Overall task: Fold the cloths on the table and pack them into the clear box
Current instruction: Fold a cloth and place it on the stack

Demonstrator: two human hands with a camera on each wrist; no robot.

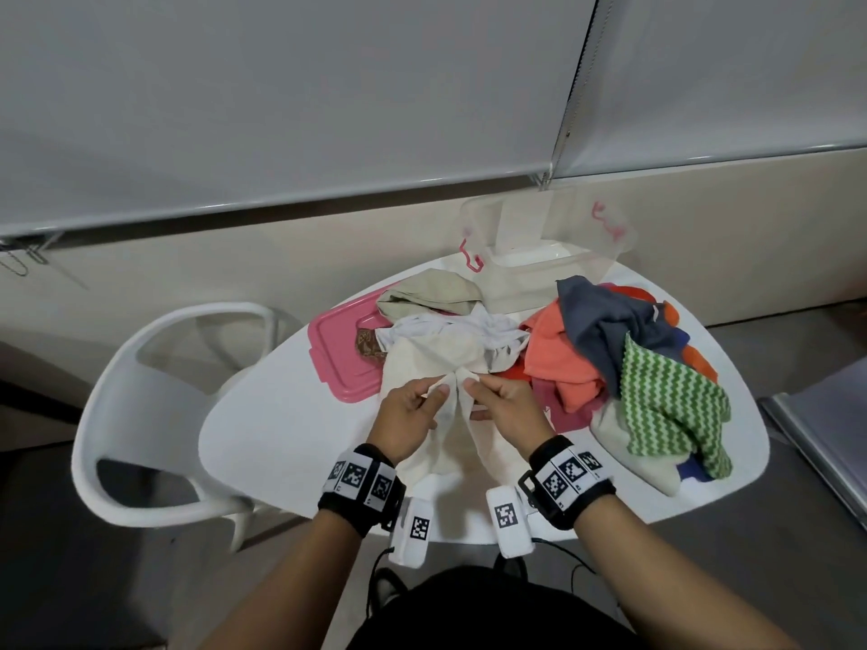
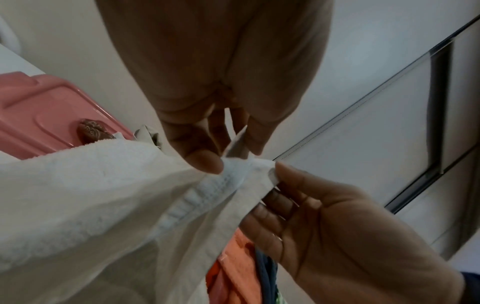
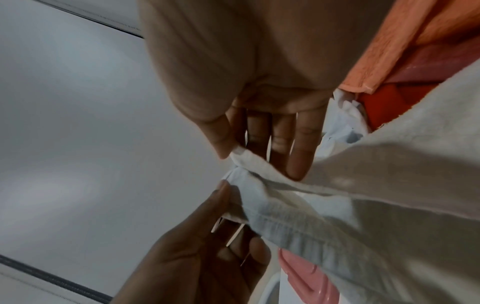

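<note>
Both hands, left hand [image 1: 409, 408] and right hand [image 1: 504, 402], pinch adjacent corners of a cream towel [image 1: 436, 363]. Fingertip-only grips (shallow ones) could slip, dropping the towel onto the cloth pile [image 1: 624, 349].

White table [image 1: 262, 443] bears cloths [image 1: 610, 349], pink lid [image 1: 338, 349], clear box [image 1: 530, 269].

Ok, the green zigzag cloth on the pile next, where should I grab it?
Take the green zigzag cloth by its upper corner, coming from above with the right hand. It drapes on top of the pile with that corner free, so it should lift off cleanly; the lower end hangs by the table edge.
</note>
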